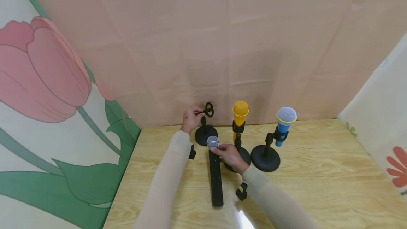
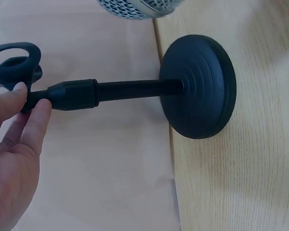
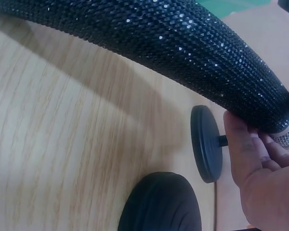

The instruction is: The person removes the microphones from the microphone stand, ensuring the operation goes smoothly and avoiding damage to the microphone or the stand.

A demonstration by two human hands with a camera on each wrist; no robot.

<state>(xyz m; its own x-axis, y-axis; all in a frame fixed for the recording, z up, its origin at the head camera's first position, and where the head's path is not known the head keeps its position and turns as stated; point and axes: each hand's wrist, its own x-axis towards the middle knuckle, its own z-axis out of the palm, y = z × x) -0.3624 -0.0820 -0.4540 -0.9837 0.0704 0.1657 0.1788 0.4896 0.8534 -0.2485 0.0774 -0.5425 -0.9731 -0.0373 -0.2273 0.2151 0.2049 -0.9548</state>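
Note:
My left hand (image 1: pixel 192 118) pinches the neck of a black microphone stand (image 2: pixel 130 89) just below its ring-shaped clip (image 2: pixel 14 65). The stand's round base (image 1: pixel 206 135) rests on the table near the back edge. In my right hand (image 1: pixel 231 155) is a black microphone (image 1: pixel 216 179) studded with glittering stones, gripped just below its silver mesh head (image 1: pixel 213 141). The microphone's head points toward the stand and its long handle toward me. In the right wrist view, the fingers (image 3: pixel 245 149) and thumb hold the handle's upper end by the pale collar.
Right of the held stand, a yellow microphone (image 1: pixel 240 110) stands in a second black stand. Farther right, a blue microphone (image 1: pixel 284 126) with a pale head sits tilted in a third stand (image 1: pixel 265 158). Behind the wooden table (image 1: pixel 318 179) hangs a pinkish cloth (image 1: pixel 178 45).

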